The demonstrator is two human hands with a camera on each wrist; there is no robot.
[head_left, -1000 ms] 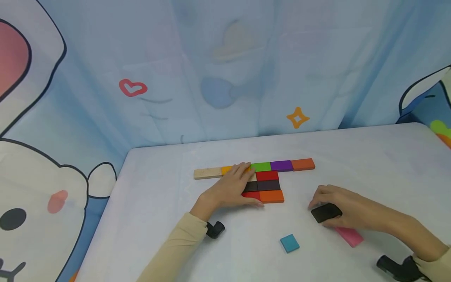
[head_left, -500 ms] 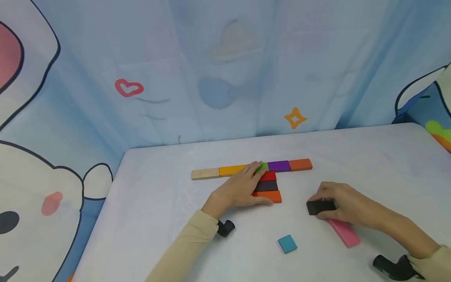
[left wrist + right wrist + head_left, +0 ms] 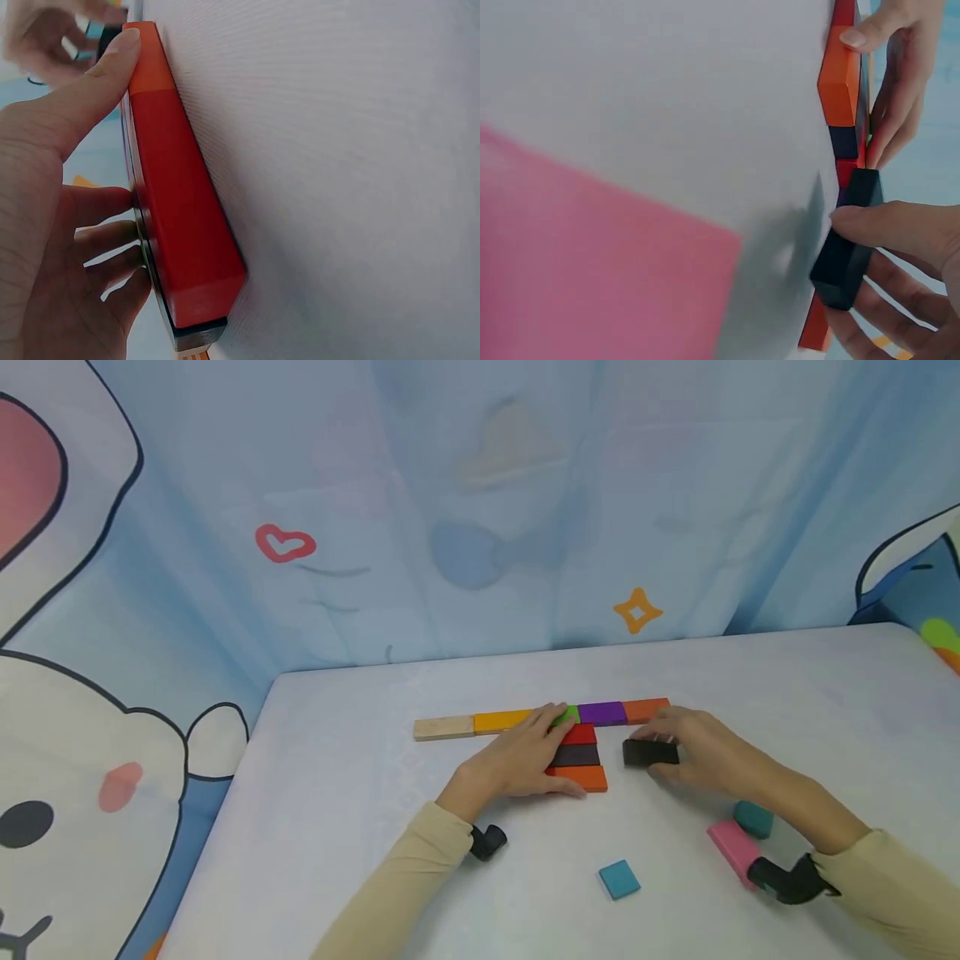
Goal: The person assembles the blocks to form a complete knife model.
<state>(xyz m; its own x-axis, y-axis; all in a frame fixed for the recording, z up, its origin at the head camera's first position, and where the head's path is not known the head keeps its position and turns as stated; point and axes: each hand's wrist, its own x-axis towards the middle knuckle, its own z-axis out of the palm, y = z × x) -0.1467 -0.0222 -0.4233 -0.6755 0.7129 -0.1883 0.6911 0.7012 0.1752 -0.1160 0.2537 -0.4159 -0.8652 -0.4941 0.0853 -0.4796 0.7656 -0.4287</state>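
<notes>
My right hand [image 3: 708, 747] pinches a black block [image 3: 650, 753] between thumb and fingertips, a small gap to the right of the joined blocks. My left hand [image 3: 517, 760] lies across those blocks, its fingers spread over the top and its thumb along the near side. Out past it show the right ends of a red block [image 3: 580, 734], a dark block [image 3: 576, 755] and an orange block [image 3: 577, 777]. In the left wrist view the thumb touches the orange block [image 3: 152, 67], with a red block [image 3: 180, 202] end to end with it. The palm hides the left part of these rows.
Behind the hands runs a row of wood, yellow [image 3: 498, 722], green, purple [image 3: 602, 714] and orange-brown blocks. A blue square block [image 3: 619, 879] lies nearer the front. A pink block [image 3: 731, 847] and a teal block [image 3: 753, 819] sit under the right forearm.
My right hand has carried the black block left and away from me, from beside the pink block toward the rows. The teal block has come into view. My left hand has shifted right along the blocks.
</notes>
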